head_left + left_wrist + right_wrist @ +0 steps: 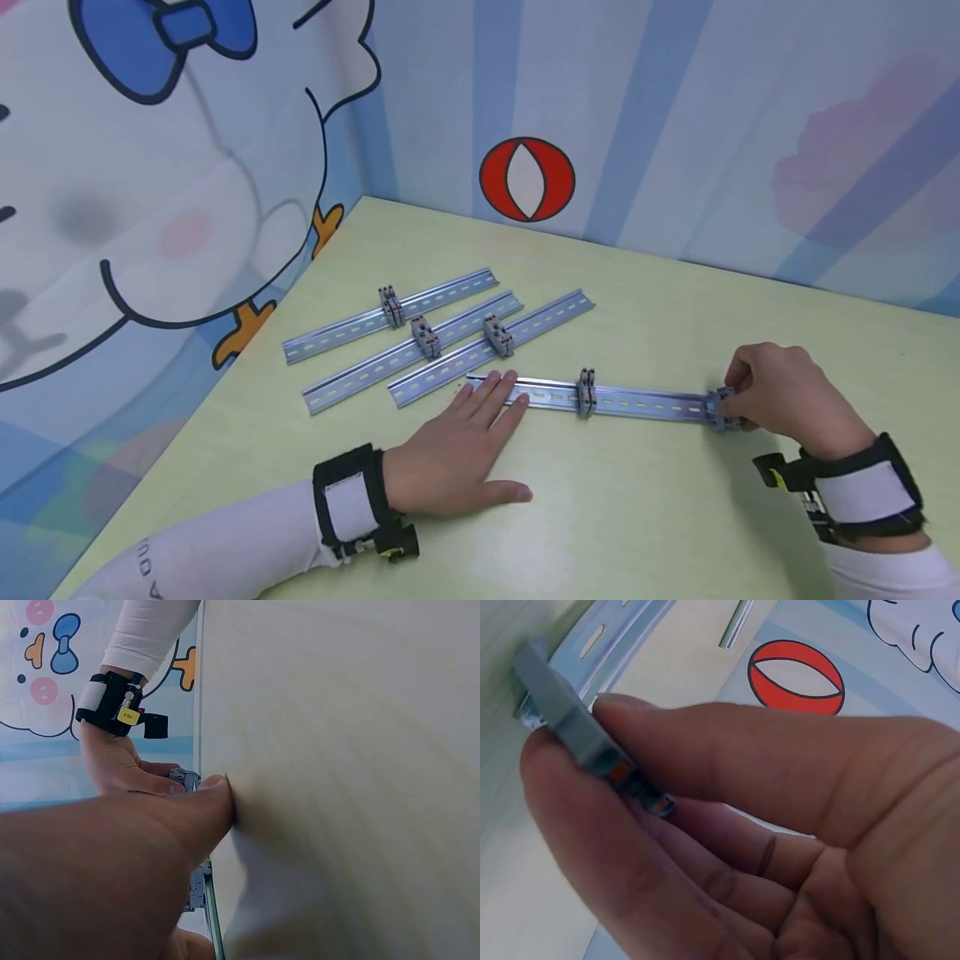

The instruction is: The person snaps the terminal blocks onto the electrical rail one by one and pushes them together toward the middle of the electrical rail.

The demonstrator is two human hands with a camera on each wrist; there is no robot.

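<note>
A slotted metal DIN rail (641,403) lies across the table in front of me, with a grey terminal block (587,393) standing near its middle. My left hand (457,458) lies flat, its straight fingers resting on the rail's left end. At the right end my right hand (783,396) pinches another grey terminal block (585,735) between thumb and fingers. Small orange spots show on that block in the right wrist view. In the head view it overlaps the rail's end, and the fingers partly hide it.
Behind the left hand lie three more DIN rails, a far one (450,292), a middle one (352,383) and a near one (551,319). Each carries grey terminal blocks (425,337) near its middle. Printed walls (660,125) border the table's left and back edges.
</note>
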